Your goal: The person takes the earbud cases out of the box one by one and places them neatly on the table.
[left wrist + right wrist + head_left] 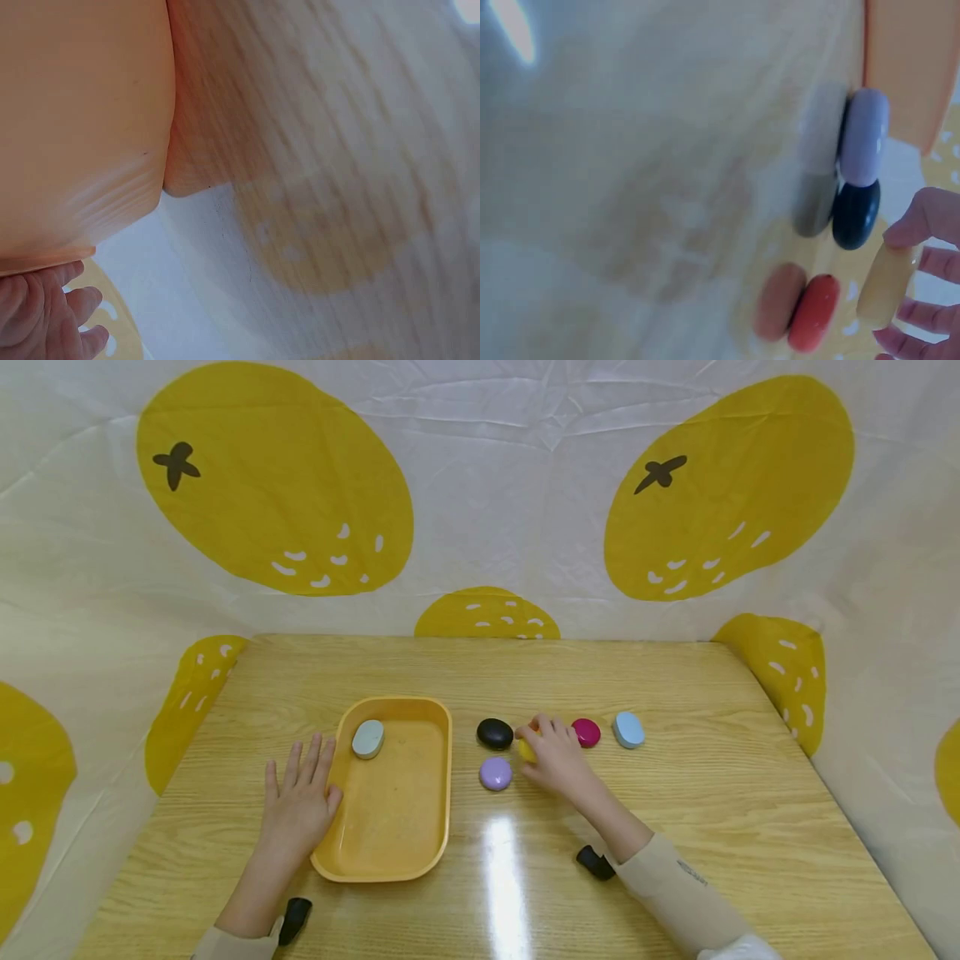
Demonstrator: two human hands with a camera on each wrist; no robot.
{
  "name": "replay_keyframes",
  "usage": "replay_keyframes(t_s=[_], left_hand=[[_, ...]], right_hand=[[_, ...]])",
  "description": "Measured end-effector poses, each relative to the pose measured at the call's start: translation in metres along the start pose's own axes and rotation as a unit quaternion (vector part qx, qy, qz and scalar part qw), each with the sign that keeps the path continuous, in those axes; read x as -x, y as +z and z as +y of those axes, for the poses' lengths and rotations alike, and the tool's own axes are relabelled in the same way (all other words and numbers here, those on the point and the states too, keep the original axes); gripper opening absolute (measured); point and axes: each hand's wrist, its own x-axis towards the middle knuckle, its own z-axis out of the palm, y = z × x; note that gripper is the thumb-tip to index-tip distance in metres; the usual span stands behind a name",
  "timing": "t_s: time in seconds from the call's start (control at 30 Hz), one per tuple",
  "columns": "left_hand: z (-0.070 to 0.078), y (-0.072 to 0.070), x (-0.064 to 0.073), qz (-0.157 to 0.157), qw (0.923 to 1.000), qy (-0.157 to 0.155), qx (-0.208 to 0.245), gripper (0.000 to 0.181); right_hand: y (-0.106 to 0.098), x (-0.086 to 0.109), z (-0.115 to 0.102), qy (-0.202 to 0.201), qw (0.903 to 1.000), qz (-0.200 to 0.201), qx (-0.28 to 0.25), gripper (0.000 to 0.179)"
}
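My right hand (558, 762) pinches a smooth, rounded yellow piece (886, 286), like a small bar of soap, between thumb and fingers. The fingers cover most of it in the head view. Just left of that hand lie a black oval piece (495, 734) and a round purple one (496, 773). A magenta piece (587, 732) sits close by on the right, with a light blue one (628, 730) farther over. With fingers extended, my left hand (300, 806) rests against the left rim of a yellow-orange tray (393, 818). Inside the tray, near its upper left, is a pale grey piece (368, 739).
A wooden table (675, 693) bears everything. Behind it and along both sides hangs a white cloth (510, 510) with large yellow fruit shapes. Small black devices (595, 862) show beside both wrists.
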Motion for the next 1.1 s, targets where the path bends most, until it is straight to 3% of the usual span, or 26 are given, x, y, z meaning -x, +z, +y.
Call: replay_keyframes(t_s=[0.53, 0.87, 1.1], left_hand=[[0.001, -0.003, 0.0, -0.001, 1.0, -0.001, -0.004, 0.058], [0.001, -0.003, 0.0, 0.002, 1.0, -0.002, -0.003, 0.058], [0.002, -0.004, 0.0, 0.003, 1.0, -0.002, 0.004, 0.058]], right_hand=[[0.008, 0.017, 0.006, 0.0, 0.9959, -0.09, 0.011, 0.037], [0.01, 0.019, 0.002, -0.005, 0.9958, -0.088, 0.025, 0.035], [0.003, 0.018, -0.001, -0.014, 0.9942, -0.101, 0.035, 0.051]])
